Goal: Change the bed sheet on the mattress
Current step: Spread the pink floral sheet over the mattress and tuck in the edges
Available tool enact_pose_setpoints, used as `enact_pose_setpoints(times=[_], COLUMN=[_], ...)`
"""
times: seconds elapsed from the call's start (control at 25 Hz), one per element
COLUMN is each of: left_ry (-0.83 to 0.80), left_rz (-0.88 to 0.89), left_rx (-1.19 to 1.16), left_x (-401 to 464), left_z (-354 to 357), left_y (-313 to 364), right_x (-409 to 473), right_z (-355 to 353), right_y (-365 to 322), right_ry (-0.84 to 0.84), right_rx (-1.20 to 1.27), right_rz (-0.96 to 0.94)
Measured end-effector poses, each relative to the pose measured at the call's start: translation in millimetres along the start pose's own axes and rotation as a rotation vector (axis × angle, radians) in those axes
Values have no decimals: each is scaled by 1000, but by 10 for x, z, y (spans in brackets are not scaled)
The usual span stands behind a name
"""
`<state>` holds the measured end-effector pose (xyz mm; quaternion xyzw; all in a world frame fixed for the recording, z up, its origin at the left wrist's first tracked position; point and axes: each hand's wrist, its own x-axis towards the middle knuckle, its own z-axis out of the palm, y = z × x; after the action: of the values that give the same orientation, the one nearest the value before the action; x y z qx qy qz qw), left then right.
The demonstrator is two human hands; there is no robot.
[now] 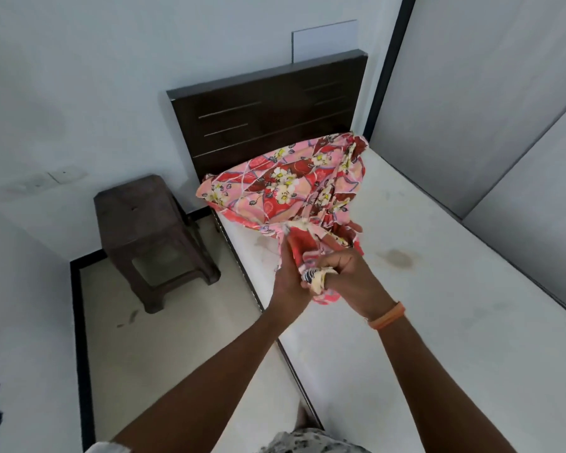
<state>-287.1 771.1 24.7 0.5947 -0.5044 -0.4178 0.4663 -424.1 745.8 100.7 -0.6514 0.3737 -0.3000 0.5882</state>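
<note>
A pink and red floral bed sheet [285, 184] is bunched up in the air above the head end of the bare white mattress [438, 289]. My left hand [290, 273] grips a gathered fold at the bundle's lower edge. My right hand [347, 273], with an orange band at the wrist, is closed on another fold just beside it, the two hands touching. The mattress shows a few stains and carries no sheet. Part of the sheet hangs behind my hands.
A dark wooden headboard [268, 116] stands against the white wall. A brown plastic stool [151, 230] sits on the floor left of the bed. Grey panels [487, 125] run along the mattress's right side. Tiled floor [177, 338] lies to the left.
</note>
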Motion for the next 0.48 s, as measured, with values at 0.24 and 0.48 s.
enact_pose_setpoints(times=[0.24, 0.48], left_ry=[-249, 17], left_rz=[176, -118], left_rx=[262, 321], left_x=[-884, -1078], left_z=[-288, -263], left_y=[-172, 50], right_x=[-775, -1004], right_z=[407, 201], right_y=[123, 603], right_ry=[-271, 24], right_rx=[-145, 739], right_rz=[84, 190])
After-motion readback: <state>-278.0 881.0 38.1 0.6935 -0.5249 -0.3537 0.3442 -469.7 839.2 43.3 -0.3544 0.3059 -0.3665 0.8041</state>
